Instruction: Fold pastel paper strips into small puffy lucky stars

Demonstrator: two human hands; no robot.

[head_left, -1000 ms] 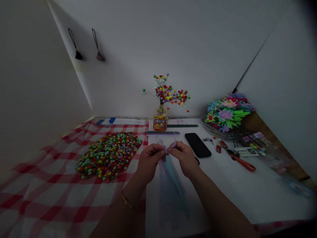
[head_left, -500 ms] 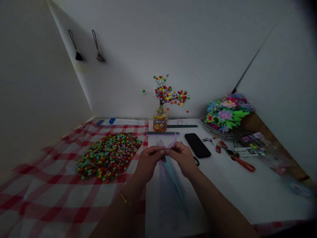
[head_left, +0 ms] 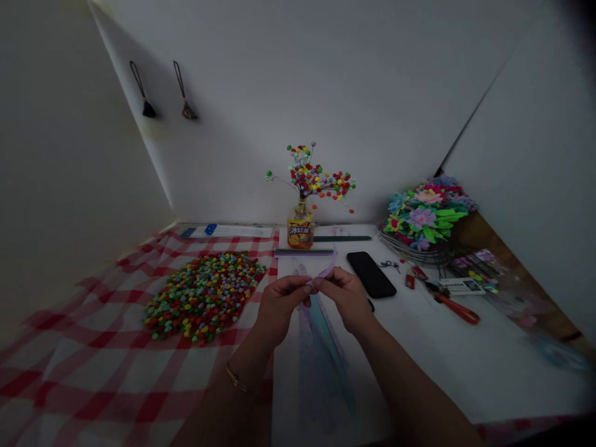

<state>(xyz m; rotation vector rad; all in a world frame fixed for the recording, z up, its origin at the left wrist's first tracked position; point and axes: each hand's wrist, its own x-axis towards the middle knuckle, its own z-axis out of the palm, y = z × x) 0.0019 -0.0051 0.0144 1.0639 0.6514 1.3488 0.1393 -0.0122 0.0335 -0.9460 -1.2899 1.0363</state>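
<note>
A narrow lilac paper strip [head_left: 331, 263] is pinched between my two hands, its free end curving up behind the right fingers. My left hand [head_left: 284, 305] is closed, thumb and index fingertip on the strip. Against it, fingertip to fingertip, my right hand [head_left: 345, 299] is also closed on the strip. The folded part at the fingertips is mostly hidden. Beneath the hands lie long pale blue and lilac strips [head_left: 331, 344], seemingly in clear wrapping. Just beyond the hands, a bundle of dark green and lilac strips [head_left: 305, 252] lies crosswise.
Left, a heap of small colourful folded paper pieces [head_left: 205, 298] covers part of the checked cloth [head_left: 107, 372]. A bottle vase [head_left: 300, 231] of beaded stems stands behind. Rightward are a black phone [head_left: 371, 274], orange-handled pliers [head_left: 459, 308] and fuzzy craft flowers [head_left: 423, 214].
Both hands stay almost in place, still pinching the lilac strip. Its free end now stands slightly differently above the right fingers. The view has tilted a little.
</note>
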